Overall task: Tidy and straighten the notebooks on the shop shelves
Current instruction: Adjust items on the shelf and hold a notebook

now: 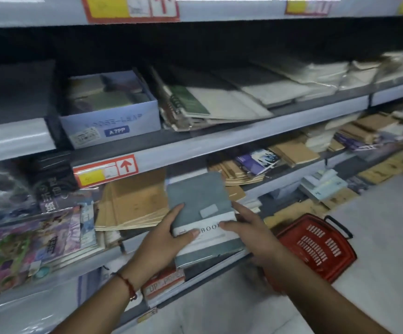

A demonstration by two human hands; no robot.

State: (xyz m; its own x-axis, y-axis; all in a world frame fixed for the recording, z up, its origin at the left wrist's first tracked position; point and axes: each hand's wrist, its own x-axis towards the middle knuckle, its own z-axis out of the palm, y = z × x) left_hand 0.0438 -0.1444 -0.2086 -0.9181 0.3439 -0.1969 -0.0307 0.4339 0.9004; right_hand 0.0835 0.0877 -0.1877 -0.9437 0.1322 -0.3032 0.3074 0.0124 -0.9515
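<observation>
A grey notebook [196, 196] with a white paper band lies on top of a small stack at the front of the middle shelf [190, 145]. My left hand [165, 233] grips its left edge, thumb on the white band. My right hand [251, 229] holds the right side, thumb on the band and fingers along the edge. A fanned pile of brown kraft notebooks [133, 203] sits directly left of the grey one. More kraft and purple notebooks [255, 162] lie further right on the same shelf.
A blue box [113, 126] labelled A7PP and slanted spiral notebooks [207, 104] fill the shelf above. Colourful wrapped books [26, 239] lie at the left. A red shopping basket [321, 247] stands on the pale floor at the right, close to the shelf.
</observation>
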